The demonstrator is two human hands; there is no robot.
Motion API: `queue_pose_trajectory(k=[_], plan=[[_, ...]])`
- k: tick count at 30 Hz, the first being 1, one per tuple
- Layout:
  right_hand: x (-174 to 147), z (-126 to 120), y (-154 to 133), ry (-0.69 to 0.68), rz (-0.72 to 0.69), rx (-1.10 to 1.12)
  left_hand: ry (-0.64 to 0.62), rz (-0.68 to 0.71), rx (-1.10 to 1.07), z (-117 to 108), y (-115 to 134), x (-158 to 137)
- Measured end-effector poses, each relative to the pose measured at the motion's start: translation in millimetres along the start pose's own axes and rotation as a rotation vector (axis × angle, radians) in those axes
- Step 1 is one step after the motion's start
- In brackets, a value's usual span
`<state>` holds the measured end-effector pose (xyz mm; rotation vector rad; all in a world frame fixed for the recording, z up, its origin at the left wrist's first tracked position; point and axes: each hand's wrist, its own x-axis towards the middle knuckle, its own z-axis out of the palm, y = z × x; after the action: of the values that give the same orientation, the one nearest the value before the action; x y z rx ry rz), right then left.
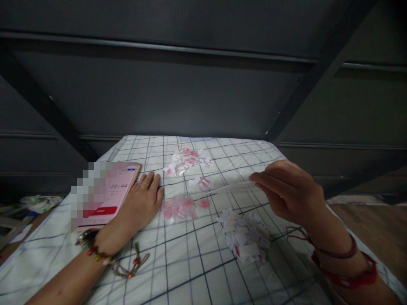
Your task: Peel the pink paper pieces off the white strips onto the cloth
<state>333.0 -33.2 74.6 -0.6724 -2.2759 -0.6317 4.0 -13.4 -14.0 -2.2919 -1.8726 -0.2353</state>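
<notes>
My left hand (143,199) lies flat on the white checked cloth (206,271), its fingers stretched out beside a pink-screened phone (117,182). Above the cloth at the right, my right hand (289,190) is closed in a pinch. From its fingertips a thin pale strip (235,185), blurred and see-through, reaches left; its kind is unclear. Under that hand sits a heap of white paper scraps (246,237). Pink translucent pieces (179,207) lie between the hands. Behind them are a small cluster of pink and white scraps (203,183) and a larger mixed pile (189,160).
A dark panel (165,93) with ridges and slanted beams stands behind the cloth's far edge. Wooden flooring (365,228) shows at the lower right. Assorted items (40,203) sit lower down at the left.
</notes>
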Motion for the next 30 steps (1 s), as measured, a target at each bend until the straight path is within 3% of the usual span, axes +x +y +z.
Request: queue_pose_trajectory(k=[6,13,19,23,26,30], plan=[[0,-1,1,-0.065,-0.016,0.055,-0.044,-0.003,0.008,-3,1,0],[1,2,-2,0.03,-0.029,0.075,-0.032,-0.007,0.009,-2,1,0],[0,-2,1,-0.061,-0.03,0.126,-0.03,-0.002,0.02,-4,2,0],[4,2,-5,-0.013,-0.061,0.104,-0.044,0.0,0.022,-6,3,1],[1,1,-1,0.039,-0.007,0.039,-0.046,-0.006,0.014,-6,3,1],[-6,3,9,0.016,0.023,-0.091,-0.047,-0.004,0.027,-4,2,1]])
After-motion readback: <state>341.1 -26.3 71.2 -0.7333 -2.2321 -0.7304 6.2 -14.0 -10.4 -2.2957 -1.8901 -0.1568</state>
